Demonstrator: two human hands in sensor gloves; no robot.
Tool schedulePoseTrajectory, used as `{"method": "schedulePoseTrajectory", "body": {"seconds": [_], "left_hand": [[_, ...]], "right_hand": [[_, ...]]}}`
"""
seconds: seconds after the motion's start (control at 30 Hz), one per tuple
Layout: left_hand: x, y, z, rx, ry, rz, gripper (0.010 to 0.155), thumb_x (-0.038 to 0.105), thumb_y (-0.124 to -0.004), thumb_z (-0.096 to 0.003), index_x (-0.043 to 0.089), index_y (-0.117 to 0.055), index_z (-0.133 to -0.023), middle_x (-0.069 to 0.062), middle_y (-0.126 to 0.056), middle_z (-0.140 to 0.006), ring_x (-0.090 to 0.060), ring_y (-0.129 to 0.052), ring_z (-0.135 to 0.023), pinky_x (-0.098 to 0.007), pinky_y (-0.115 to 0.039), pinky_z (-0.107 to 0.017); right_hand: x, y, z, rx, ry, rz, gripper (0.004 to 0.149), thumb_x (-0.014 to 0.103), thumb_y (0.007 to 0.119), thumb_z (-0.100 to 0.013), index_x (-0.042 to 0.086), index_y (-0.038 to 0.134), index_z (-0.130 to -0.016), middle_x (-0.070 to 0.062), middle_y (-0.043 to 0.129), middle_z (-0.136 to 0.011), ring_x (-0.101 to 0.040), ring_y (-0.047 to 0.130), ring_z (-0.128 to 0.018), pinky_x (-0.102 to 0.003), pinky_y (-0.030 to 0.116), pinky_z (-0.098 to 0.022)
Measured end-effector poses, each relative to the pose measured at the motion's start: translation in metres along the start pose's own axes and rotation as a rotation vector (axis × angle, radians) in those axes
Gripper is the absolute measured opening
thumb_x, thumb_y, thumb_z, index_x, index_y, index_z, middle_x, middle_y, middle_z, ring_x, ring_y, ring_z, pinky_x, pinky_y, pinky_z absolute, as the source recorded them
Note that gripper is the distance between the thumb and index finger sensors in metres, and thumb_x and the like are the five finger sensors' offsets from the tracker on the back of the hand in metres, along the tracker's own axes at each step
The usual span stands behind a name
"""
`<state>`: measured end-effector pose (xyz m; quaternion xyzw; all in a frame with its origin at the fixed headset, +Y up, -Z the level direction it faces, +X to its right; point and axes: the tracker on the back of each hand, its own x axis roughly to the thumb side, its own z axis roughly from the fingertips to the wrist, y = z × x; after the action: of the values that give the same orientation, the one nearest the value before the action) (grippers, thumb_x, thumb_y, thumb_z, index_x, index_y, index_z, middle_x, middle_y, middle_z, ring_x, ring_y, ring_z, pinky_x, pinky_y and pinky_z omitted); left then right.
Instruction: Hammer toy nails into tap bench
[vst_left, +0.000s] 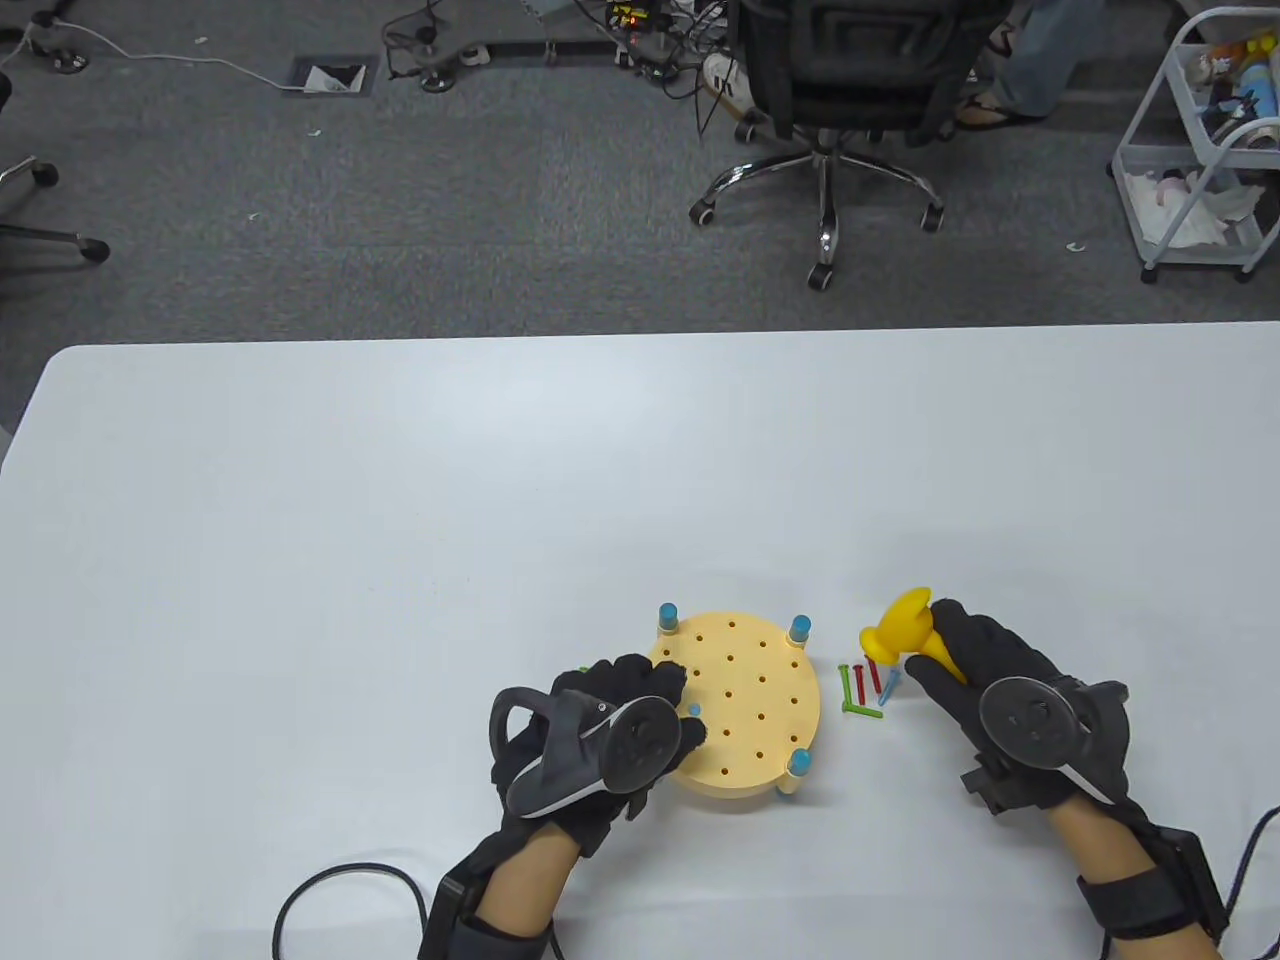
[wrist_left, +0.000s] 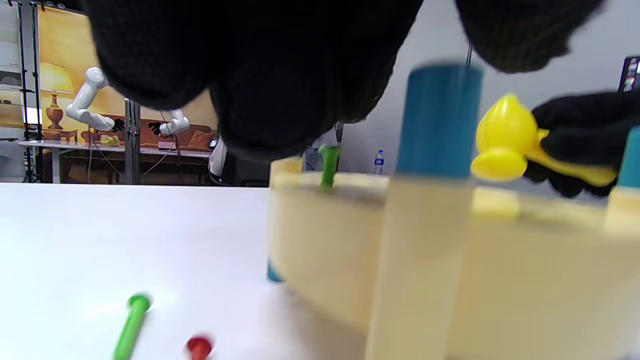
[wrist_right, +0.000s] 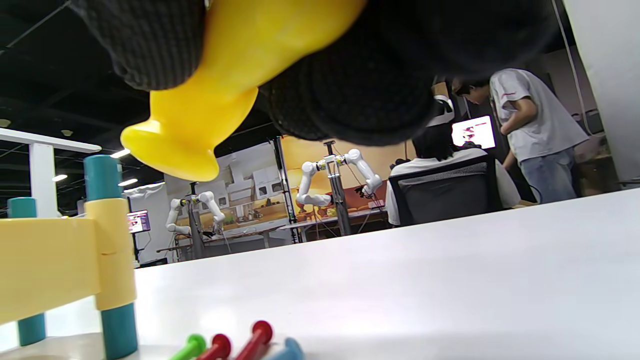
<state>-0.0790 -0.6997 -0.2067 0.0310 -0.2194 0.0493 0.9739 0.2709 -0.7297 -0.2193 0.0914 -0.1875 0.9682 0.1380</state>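
Both hands are working: my right hand (vst_left: 985, 665) is gripping the yellow toy hammer (vst_left: 905, 632) above the loose nails (vst_left: 866, 687). My left hand (vst_left: 610, 720) is resting on the round tap bench (vst_left: 745, 700); I cannot tell whether its fingers are pinching anything.

Round plastic tap bench (vst_left: 740, 700): was pale yellow, dotted with dark holes.
Bench leg posts (vst_left: 799, 628): were teal-blue.
Plastic toy hammer (vst_left: 900, 627): was bright yellow.
Loose toy nails beside the bench (vst_left: 862, 690): were green, red and light blue.
Nail standing in the bench (wrist_left: 329, 165): was green.
Gloved left hand (vst_left: 600, 740): was black, grey tracker.
Gloved right hand (vst_left: 1010, 700): was black.
Table top (vst_left: 500, 480): was plain white.
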Motion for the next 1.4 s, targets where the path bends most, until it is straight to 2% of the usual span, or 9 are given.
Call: {"method": "schedulePoseTrajectory", "body": {"seconds": [0.63, 0.83, 0.9, 0.97, 1.0, 1.07, 1.13, 1.3, 1.4], "left_hand": [[-0.003, -0.017, 0.013, -0.013, -0.034, 0.03, 0.055, 0.051, -0.087, -0.0315, 0.021, -0.085, -0.077, -0.01, -0.098, -0.061, -0.016, -0.1, -0.039, -0.044, -0.085, -0.038], [-0.002, -0.018, 0.013, -0.015, -0.021, 0.036, 0.054, 0.051, -0.087, -0.0319, 0.021, -0.085, -0.077, -0.01, -0.098, -0.061, -0.016, -0.1, -0.039, -0.044, -0.085, -0.038], [-0.003, -0.018, 0.012, -0.019, -0.02, 0.046, 0.054, 0.05, -0.088, -0.0318, 0.02, -0.085, -0.077, -0.01, -0.098, -0.062, -0.017, -0.1, -0.039, -0.044, -0.084, -0.039], [-0.002, -0.018, 0.012, -0.023, -0.021, 0.044, 0.054, 0.05, -0.088, -0.032, 0.02, -0.085, -0.077, -0.011, -0.098, -0.062, -0.017, -0.1, -0.039, -0.044, -0.084, -0.039], [-0.002, -0.018, 0.012, -0.024, -0.021, 0.042, 0.054, 0.05, -0.088, -0.032, 0.021, -0.085, -0.077, -0.01, -0.098, -0.062, -0.017, -0.1, -0.04, -0.044, -0.084, -0.039], [-0.003, -0.018, 0.012, -0.024, -0.019, 0.049, 0.054, 0.05, -0.088, -0.0321, 0.02, -0.085, -0.077, -0.011, -0.098, -0.062, -0.017, -0.1, -0.04, -0.045, -0.084, -0.039], [-0.003, -0.018, 0.012, -0.028, -0.018, 0.05, 0.054, 0.05, -0.088, -0.0321, 0.02, -0.084, -0.077, -0.011, -0.098, -0.063, -0.017, -0.1, -0.04, -0.045, -0.084, -0.039], [-0.002, -0.018, 0.012, -0.032, -0.016, 0.049, 0.054, 0.049, -0.088, -0.0325, 0.02, -0.084, -0.078, -0.011, -0.097, -0.063, -0.018, -0.1, -0.041, -0.045, -0.084, -0.04], [-0.002, -0.018, 0.012, -0.036, -0.017, 0.049, 0.054, 0.049, -0.088, -0.0325, 0.021, -0.084, -0.078, -0.011, -0.097, -0.064, -0.018, -0.1, -0.041, -0.046, -0.083, -0.04]], "right_hand": [[0.189, 0.0, -0.045, 0.27, -0.417, 0.072, 0.065, 0.041, 0.068, -0.047, 0.011, 0.057, -0.103, -0.013, 0.079, -0.086, -0.024, 0.092, -0.055, -0.033, 0.084, -0.037], [0.198, 0.003, -0.045, 0.296, -0.472, 0.18, 0.064, 0.042, 0.072, -0.046, 0.013, 0.063, -0.102, -0.012, 0.083, -0.083, -0.023, 0.093, -0.051, -0.03, 0.086, -0.033], [0.195, -0.002, -0.046, 0.109, -0.449, 0.12, 0.064, 0.042, 0.073, -0.045, 0.011, 0.067, -0.101, -0.013, 0.086, -0.079, -0.022, 0.095, -0.047, -0.029, 0.087, -0.029], [0.197, 0.015, -0.05, 0.455, -0.5, 0.206, 0.065, 0.043, 0.069, -0.049, 0.008, 0.059, -0.103, -0.012, 0.083, -0.082, -0.02, 0.094, -0.048, -0.026, 0.087, -0.029], [0.195, 0.007, -0.045, 0.249, -0.46, 0.157, 0.066, 0.041, 0.071, -0.046, 0.007, 0.062, -0.102, -0.012, 0.085, -0.081, -0.022, 0.095, -0.046, -0.028, 0.087, -0.027], [0.202, 0.0, -0.046, 0.33, -0.491, 0.218, 0.064, 0.041, 0.074, -0.046, 0.011, 0.064, -0.102, -0.013, 0.085, -0.08, -0.023, 0.094, -0.046, -0.03, 0.086, -0.028], [0.205, -0.014, -0.046, 0.084, -0.459, 0.171, 0.063, 0.041, 0.074, -0.044, 0.012, 0.068, -0.1, -0.013, 0.088, -0.078, -0.021, 0.096, -0.043, -0.028, 0.088, -0.025], [0.209, 0.005, -0.053, 0.434, -0.488, 0.178, 0.064, 0.039, 0.073, -0.046, 0.006, 0.063, -0.101, -0.015, 0.086, -0.078, -0.024, 0.095, -0.041, -0.03, 0.086, -0.024], [0.214, -0.009, -0.054, 0.217, -0.454, 0.167, 0.062, 0.038, 0.075, -0.045, 0.01, 0.066, -0.101, -0.016, 0.087, -0.078, -0.025, 0.095, -0.041, -0.031, 0.086, -0.024]]}}
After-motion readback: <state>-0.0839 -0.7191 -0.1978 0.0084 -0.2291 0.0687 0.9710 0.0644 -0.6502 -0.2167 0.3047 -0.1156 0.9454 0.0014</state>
